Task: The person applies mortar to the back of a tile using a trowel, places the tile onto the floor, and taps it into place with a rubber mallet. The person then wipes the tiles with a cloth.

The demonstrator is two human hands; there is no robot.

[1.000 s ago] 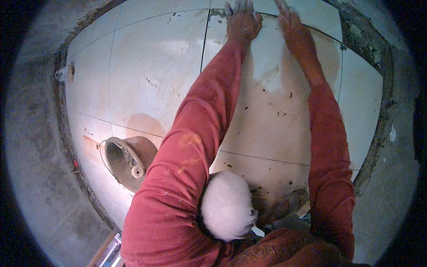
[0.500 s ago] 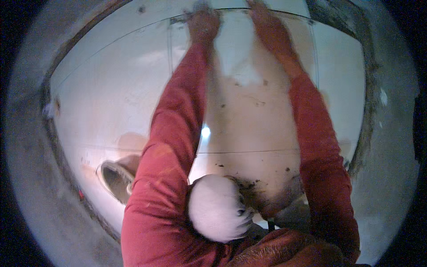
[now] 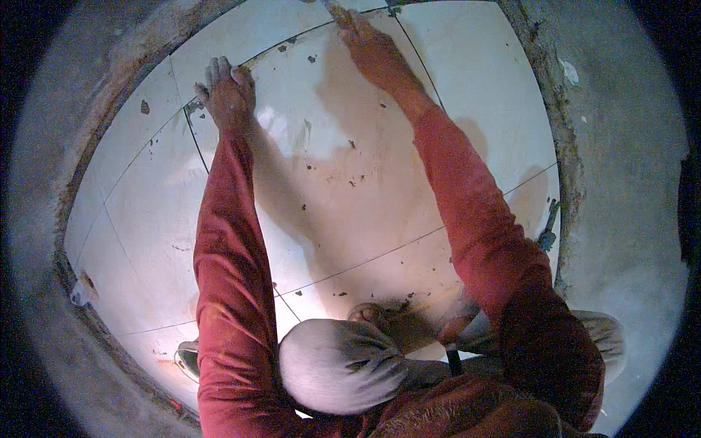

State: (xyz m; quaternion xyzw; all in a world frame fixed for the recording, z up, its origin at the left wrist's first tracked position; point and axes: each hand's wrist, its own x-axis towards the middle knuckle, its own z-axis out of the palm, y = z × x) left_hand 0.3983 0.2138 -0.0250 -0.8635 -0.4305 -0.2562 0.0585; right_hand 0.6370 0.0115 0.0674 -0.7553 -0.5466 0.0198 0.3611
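Observation:
Pale floor tiles (image 3: 285, 175) with dark joints and scattered dark crumbs spread out below me. My left hand (image 3: 230, 98) lies on the tiles at the far left, fingers spread across a joint, holding nothing. At the top of the view my right hand (image 3: 376, 58) is closed around a narrow tool (image 3: 338, 12) with a brownish handle. That tool's far end is cut off by the picture's top edge, so its kind cannot be told. It lies close to the dark joint at the far edge of the large tile.
My grey-clad knee (image 3: 339, 369) and bare foot (image 3: 369, 314) rest near the bottom. A bucket (image 3: 188, 359) is partly hidden beside my left sleeve. A dark hand tool (image 3: 549, 228) lies at the right. Rough grey walls (image 3: 621, 182) border the tiles.
The view has turned. My left hand has moved left and settled with fingers spread. My right hand has shifted left in the picture, and a tool now shows in it.

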